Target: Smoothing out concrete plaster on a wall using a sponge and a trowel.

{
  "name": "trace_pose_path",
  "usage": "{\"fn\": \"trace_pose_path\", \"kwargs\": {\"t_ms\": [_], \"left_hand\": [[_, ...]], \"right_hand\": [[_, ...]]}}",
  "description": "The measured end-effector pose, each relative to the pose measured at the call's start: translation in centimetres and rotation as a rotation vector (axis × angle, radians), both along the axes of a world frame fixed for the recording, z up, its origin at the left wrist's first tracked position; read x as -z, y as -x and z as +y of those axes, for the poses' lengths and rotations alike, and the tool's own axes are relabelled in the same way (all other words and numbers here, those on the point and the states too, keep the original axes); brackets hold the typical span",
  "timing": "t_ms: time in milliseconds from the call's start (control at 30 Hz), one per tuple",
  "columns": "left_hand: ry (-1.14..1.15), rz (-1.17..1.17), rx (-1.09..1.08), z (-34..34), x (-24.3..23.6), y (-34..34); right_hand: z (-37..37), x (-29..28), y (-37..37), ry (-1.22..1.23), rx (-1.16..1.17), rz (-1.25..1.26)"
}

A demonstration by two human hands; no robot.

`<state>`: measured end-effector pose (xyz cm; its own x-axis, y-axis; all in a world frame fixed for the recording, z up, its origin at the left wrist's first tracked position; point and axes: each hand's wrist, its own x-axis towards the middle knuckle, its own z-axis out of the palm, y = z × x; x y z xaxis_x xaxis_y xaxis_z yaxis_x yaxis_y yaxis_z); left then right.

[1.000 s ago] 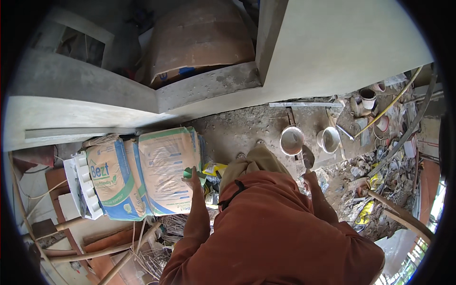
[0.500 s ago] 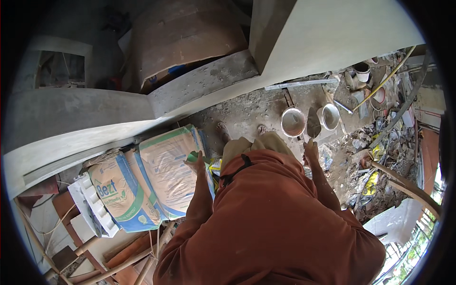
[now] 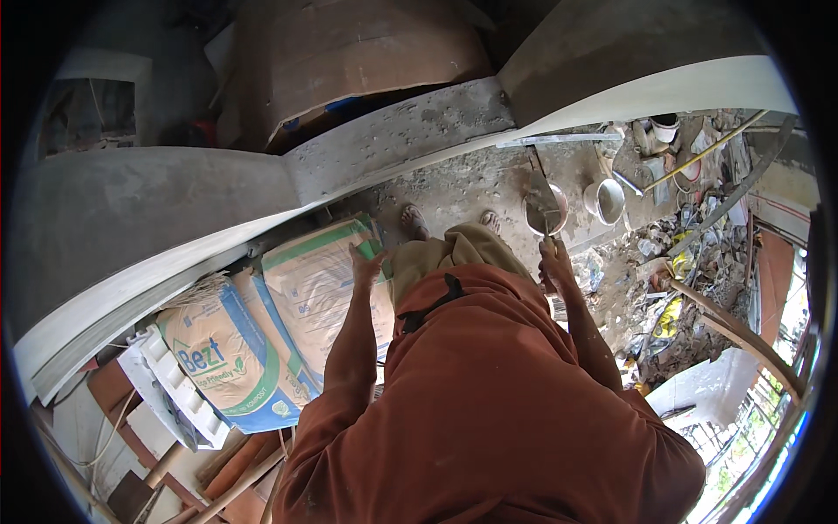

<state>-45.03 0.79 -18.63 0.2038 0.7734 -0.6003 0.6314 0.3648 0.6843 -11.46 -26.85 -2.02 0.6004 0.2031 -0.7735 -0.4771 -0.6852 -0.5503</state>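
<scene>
My right hand [image 3: 556, 265] is closed around the handle of a trowel [image 3: 539, 196]. Its pointed metal blade overlaps the left of two pale buckets; only part of that left bucket's rim [image 3: 561, 210] shows behind it. Just to the right stands the other bucket [image 3: 604, 201], coated inside with grey residue. My left hand [image 3: 367, 265] is beside the green-edged corner of a paper sack [image 3: 319, 279], thumb and fingers apart, with nothing visible in it. Whether it touches the sack I cannot tell.
A second sack [image 3: 231, 358] and a white moulded foam piece [image 3: 170, 384] lie at left. A low grey wall [image 3: 166, 188] runs across the far side. Rubble [image 3: 672, 279] and wooden poles [image 3: 738, 336] cover the right. A pale straight bar [image 3: 559, 138] lies beyond the buckets.
The trowel has swung left, from between the buckets to across the left one. My left hand is a little higher beside the sack. The whole view has shifted slightly.
</scene>
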Motion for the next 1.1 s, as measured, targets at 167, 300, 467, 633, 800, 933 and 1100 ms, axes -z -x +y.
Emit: {"fn": "trace_pose_path", "kwargs": {"t_ms": [167,300,467,633,800,933,1100], "left_hand": [[0.009,0.076,0.044,0.2,-1.0,-0.1],[-0.003,0.144,0.104,0.5,-1.6,-3.7],[-0.308,0.252,0.326,-0.5,-3.0,-2.0],[-0.198,0.296,0.445,-1.8,-6.6,-6.5],[-0.261,0.371,0.508,-4.4,-7.5,-6.6],[-0.174,0.414,0.440,-5.1,-8.9,-5.2],[-0.032,0.386,0.222,-6.7,-9.0,1.2]], "right_hand": [[-0.8,4.0,0.0,0.290,-0.596,-0.650],[-7.1,8.4,-2.1,0.532,-0.581,-0.760],[-4.0,5.7,-2.2,0.185,0.019,-0.120],[-3.3,3.3,-3.6,0.012,-0.146,0.011],[3.3,-0.1,-2.2,-0.252,-0.428,0.182],[10.6,-1.0,0.5,-0.392,-0.565,0.377],[18.5,0.2,8.2,-0.443,-0.661,0.502]]}}
